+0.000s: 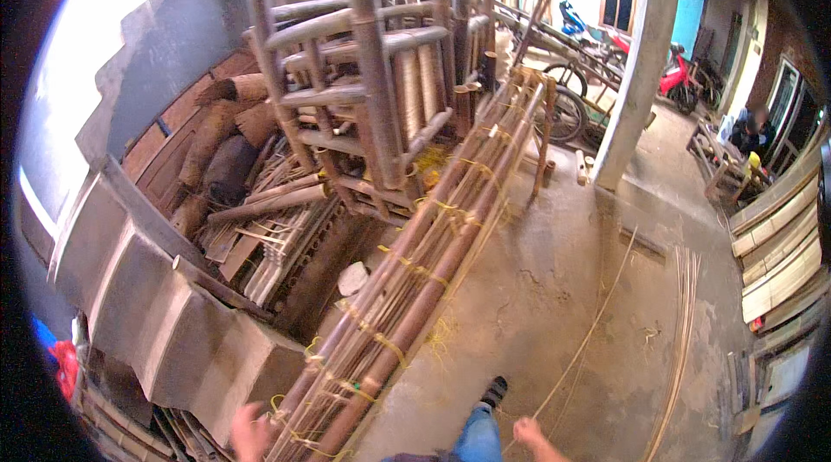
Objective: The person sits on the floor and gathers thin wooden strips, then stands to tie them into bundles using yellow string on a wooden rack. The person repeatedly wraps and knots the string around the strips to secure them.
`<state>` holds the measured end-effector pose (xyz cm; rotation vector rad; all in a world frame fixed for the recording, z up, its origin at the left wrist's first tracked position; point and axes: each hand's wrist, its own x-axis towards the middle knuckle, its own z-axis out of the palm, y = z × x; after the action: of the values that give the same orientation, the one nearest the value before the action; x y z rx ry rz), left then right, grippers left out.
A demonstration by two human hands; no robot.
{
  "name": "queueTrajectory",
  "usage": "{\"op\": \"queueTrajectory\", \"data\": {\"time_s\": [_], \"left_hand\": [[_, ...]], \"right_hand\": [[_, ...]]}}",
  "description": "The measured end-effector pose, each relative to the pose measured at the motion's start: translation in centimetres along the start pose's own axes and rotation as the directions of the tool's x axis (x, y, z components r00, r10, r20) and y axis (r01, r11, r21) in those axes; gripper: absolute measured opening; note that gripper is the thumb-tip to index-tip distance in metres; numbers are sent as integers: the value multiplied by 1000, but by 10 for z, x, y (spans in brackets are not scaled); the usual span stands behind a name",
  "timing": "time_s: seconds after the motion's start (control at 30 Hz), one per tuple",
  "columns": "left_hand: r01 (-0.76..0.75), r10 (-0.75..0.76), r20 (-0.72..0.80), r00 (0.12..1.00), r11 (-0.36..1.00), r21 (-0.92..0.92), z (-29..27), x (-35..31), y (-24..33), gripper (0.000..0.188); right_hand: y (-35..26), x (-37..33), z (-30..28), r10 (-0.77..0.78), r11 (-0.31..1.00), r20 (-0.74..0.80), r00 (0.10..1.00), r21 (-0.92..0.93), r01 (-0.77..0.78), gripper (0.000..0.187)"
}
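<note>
A long rack of bamboo poles and thin strips point(414, 276), lashed with yellow ties, runs from the lower left up toward the back. Beside its near end is my left hand point(251, 434), blurred and partly cut off by the lower edge; whether it grips anything is unclear. My right hand point(530, 432), low and right of my leg, is closed around a long thin bamboo strip point(587, 334). That strip slants away over the floor to the upper right. Farther right, a bunch of similar loose strips point(684, 315) lies on the concrete.
Stacked bamboo frames point(381, 90) stand behind the rack. Concrete steps point(138, 289) are at the left, with dark rolls point(232, 169) and scrap bamboo behind them. A concrete pillar point(636, 81), a red motorbike point(677, 77), a seated person point(751, 129) and split-bamboo panels point(783, 245) are farther right.
</note>
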<state>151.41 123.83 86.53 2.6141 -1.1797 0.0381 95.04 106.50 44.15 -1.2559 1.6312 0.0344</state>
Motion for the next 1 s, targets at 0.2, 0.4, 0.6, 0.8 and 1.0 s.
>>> {"op": "queueTrajectory", "data": {"time_s": [0.2,0.4,0.6,0.8,1.0], "left_hand": [[-264,507,349,788,791,-553,71,118,331,24],[-169,390,277,878,795,-582,130,224,443,20],[-202,319,9,948,621,-757,214,418,575,19],[-378,412,-148,899,558,-739,248,609,776,20],[-333,375,-20,927,795,-507,326,755,880,27]], "right_hand": [[-229,166,-244,-398,862,-365,841,165,480,15],[-324,252,-370,-346,822,-525,778,230,521,13],[-252,332,-359,-176,968,-280,944,126,219,21],[-397,412,-451,-370,896,-345,863,111,429,26],[-709,525,-643,-717,527,-395,575,233,817,17]]}}
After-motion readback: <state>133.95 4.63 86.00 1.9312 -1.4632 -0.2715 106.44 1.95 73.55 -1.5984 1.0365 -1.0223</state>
